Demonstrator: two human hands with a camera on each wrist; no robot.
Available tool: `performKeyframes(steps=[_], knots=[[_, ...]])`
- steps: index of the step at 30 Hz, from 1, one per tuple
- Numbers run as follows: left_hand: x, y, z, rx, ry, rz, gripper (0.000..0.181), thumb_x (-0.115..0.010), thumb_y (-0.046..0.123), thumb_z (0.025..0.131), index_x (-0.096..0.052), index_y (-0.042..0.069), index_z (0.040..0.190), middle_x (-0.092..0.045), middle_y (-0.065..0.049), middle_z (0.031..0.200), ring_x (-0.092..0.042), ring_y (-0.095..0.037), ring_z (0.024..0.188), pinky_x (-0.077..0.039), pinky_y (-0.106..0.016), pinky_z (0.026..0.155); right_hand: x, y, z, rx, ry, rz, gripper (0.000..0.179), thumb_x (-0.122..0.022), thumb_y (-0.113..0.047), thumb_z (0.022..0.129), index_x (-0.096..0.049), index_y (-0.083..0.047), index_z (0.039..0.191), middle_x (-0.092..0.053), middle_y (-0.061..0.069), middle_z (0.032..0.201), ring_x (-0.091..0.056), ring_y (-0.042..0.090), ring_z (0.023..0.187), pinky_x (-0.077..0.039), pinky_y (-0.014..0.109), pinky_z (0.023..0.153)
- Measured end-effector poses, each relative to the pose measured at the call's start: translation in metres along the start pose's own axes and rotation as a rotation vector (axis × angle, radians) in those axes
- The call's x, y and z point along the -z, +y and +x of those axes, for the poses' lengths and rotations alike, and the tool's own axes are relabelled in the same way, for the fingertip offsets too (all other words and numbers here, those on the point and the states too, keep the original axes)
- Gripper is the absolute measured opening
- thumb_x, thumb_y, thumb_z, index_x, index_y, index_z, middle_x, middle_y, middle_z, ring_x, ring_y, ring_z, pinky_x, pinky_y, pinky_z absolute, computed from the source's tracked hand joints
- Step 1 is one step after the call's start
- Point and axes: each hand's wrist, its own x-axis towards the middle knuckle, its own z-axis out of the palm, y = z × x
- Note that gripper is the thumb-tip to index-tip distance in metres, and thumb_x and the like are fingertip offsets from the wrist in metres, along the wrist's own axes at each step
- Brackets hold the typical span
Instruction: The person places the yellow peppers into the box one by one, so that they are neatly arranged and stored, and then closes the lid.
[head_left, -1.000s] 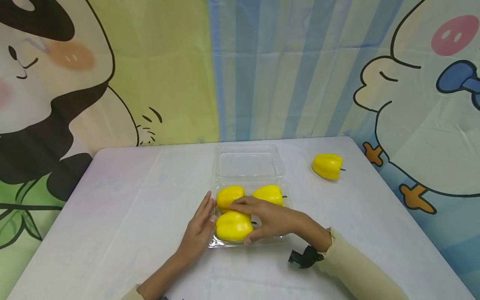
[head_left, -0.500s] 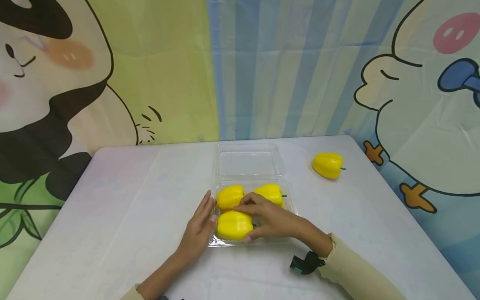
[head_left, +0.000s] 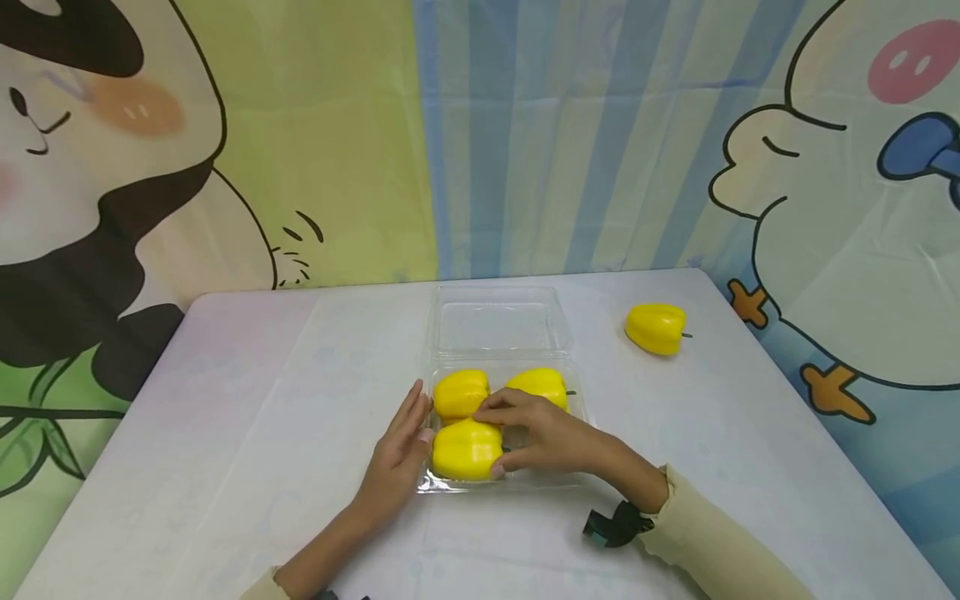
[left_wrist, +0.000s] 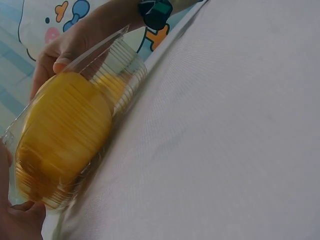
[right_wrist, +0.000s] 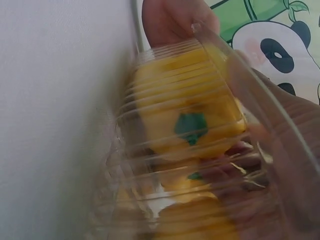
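A clear plastic clamshell box [head_left: 440,486] lies on the table with its lid folded back. Inside are three yellow bell peppers: one at the front left [head_left: 467,452], one at the back left [head_left: 461,394] and one at the back right [head_left: 536,382]. My right hand [head_left: 547,433] holds the front-left pepper, thumb at its stem end and fingers over its top. Straight fingers of my left hand [head_left: 401,454] rest along the box's left side. In the right wrist view, the green stem base [right_wrist: 191,126] shows through the ridged wall.
Another yellow bell pepper [head_left: 656,329] lies on the white-covered table [head_left: 300,433] at the far right. The transparent lid [head_left: 498,323] extends behind the box. A printed cartoon curtain [head_left: 525,142] hangs behind the table. A dark wrist device [head_left: 617,525] is on my right wrist.
My right thumb and fingers have shifted slightly on the front-left pepper, which has moved only a little. My left hand stays at the box's side.
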Motion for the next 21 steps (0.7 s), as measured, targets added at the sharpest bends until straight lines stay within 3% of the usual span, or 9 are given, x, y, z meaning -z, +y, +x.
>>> performKeyframes(steps=[15,21], knots=[[0.000,0.002,0.000,-0.023,0.012,-0.016,0.050,-0.047,0.003,0.102,-0.028,-0.008,0.147,-0.013,-0.012,0.161,-0.026,-0.026,0.142,-0.025,-0.021,0.110,0.014,-0.004,-0.004,0.009,-0.015,-0.053,0.063,-0.072,-0.043,0.085,-0.058,-0.009,0.135,-0.057,-0.001,0.132,-0.052,0.014,0.119,-0.047,0.031,0.101],[0.000,0.003,-0.001,-0.018,0.013,-0.020,0.050,-0.046,0.002,0.102,-0.028,-0.008,0.147,-0.013,-0.012,0.161,-0.027,-0.026,0.142,-0.026,-0.022,0.109,0.023,0.002,-0.011,0.069,0.088,0.023,0.043,-0.074,-0.021,0.088,-0.064,-0.002,0.125,-0.065,0.004,0.121,-0.061,0.022,0.106,-0.054,0.034,0.091]])
